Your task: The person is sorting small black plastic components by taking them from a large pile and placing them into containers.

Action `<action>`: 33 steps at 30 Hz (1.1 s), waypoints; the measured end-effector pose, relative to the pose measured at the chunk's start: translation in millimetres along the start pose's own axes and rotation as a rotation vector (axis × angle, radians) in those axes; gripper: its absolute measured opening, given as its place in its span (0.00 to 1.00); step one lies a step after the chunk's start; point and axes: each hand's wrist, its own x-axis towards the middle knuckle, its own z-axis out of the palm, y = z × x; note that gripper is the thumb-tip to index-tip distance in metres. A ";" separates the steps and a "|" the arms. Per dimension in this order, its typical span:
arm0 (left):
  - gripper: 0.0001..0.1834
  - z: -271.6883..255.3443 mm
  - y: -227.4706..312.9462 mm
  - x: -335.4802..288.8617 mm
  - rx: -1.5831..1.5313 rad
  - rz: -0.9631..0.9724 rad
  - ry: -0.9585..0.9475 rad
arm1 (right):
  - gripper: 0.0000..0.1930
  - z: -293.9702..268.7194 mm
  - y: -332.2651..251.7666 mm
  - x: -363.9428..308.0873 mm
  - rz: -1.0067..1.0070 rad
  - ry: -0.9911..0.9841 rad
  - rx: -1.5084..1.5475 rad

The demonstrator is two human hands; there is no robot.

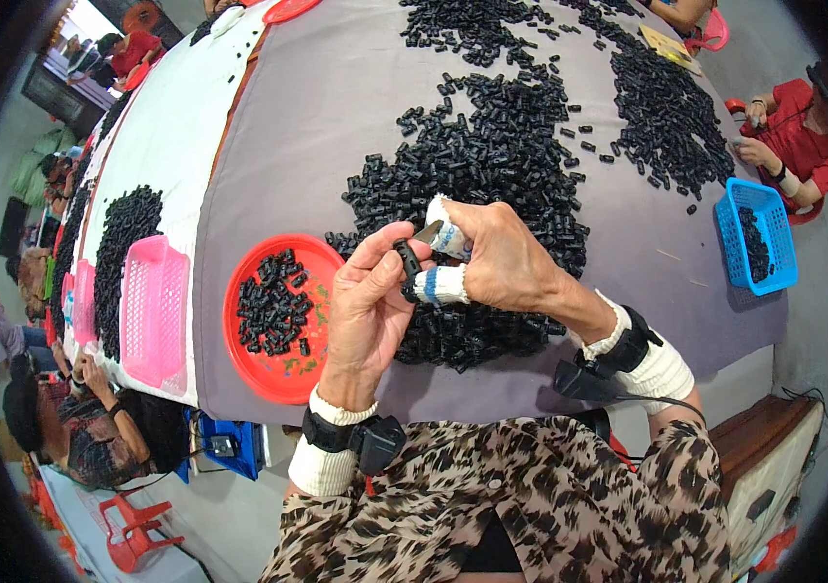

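The left hand (367, 303) is pinching a small black piece (408, 260) between its fingers, above the surface (287, 185); the right hand (511, 251) is grasping a small blade (427, 232) beside it. The piece is seeming light, stiff, perhaps slippery; its sides, away from the blade, are probably offering safest hold. Beyond, similar pieces (501, 126) are lying heaped.

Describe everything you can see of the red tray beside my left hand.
The red tray is round and shallow with a raised rim, and looks like glossy plastic. Green and some bluish printed decoration shows on its floor. It sits upright on the grey cloth, holding a loose heap of small black parts, with bare floor showing toward the right and bottom. The left hand hides part of its right edge; whether they touch, I can't tell.
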 end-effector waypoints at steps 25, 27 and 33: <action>0.09 -67.8 33.7 -16.7 1.390 0.224 0.374 | 0.12 -38.0 40.3 -9.2 0.211 0.065 -0.159; 0.07 -41.1 -0.5 -9.0 1.473 0.186 0.154 | 0.11 -36.7 42.5 -11.4 0.219 0.058 -0.155; 0.11 -28.1 -58.7 9.4 1.951 0.225 -0.321 | 0.09 -47.0 52.8 -28.5 0.208 0.056 -0.220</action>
